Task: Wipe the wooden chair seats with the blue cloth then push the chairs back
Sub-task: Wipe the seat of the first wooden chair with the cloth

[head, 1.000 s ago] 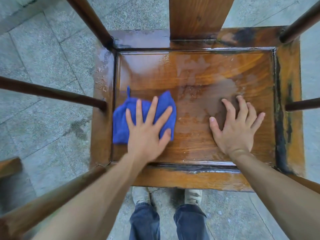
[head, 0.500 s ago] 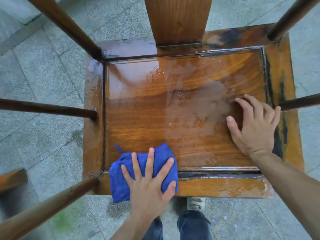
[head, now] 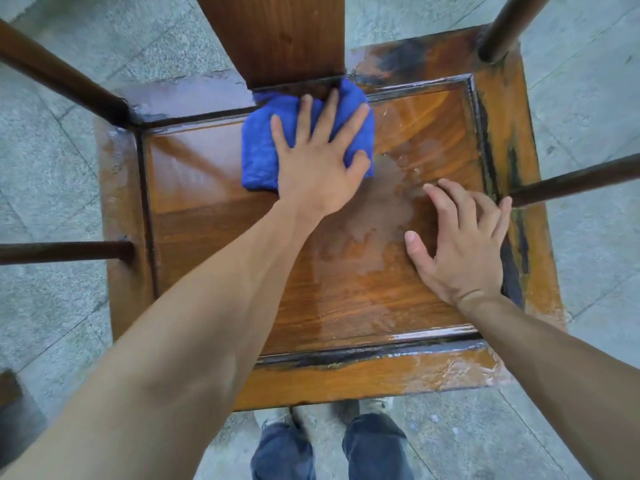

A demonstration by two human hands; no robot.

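The left hand (head: 320,168), fingers spread flat, presses the folded blue cloth (head: 263,150) onto the glossy brown wooden chair seat (head: 214,220); the right hand (head: 460,244) rests on the seat with fingers loosely bent, holding nothing.

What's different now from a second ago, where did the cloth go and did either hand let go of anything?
The left hand swept the blue cloth from the seat's left side down to the front edge, then up to the back, against the backrest. It presses the cloth flat throughout; nothing was let go. The right hand stays braced on the chair seat near its right side.
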